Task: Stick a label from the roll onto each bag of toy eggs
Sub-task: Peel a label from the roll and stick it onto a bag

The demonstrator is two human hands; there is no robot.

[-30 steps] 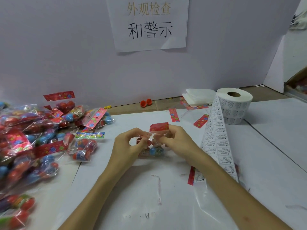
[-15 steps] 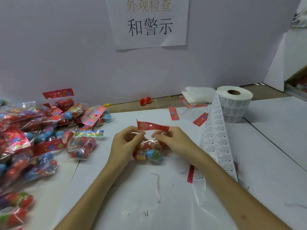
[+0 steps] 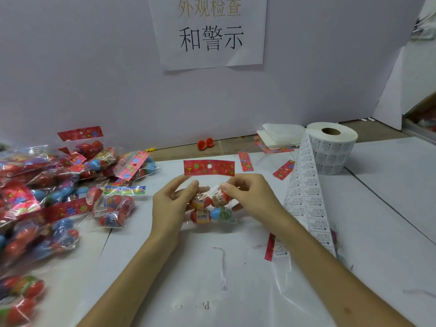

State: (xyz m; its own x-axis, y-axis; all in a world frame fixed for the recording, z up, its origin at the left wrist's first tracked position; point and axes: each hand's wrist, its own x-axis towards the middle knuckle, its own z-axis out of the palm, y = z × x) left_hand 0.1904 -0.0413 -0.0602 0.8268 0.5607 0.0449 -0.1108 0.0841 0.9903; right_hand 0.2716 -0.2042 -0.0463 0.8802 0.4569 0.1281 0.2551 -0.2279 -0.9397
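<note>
Bags (image 3: 47, 197) left; roll (image 3: 331, 147), maybe napkins (image 3: 280, 135), right

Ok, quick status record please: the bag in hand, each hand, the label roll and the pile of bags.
held bag: clear, red header card on top, toy eggs inside
left hand: pinches the bag's left side
right hand: pinches its right side
label roll: far right on the table, strip unrolled toward the near side
bag pile: on the left
label on held bag: cannot tell

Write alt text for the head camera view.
The left hand and right hand pinch a clear bag of toy eggs, its red header upright, at a white table. A pile of filled bags lies left; a label roll stands right, its strip trailing toward the person.
</note>
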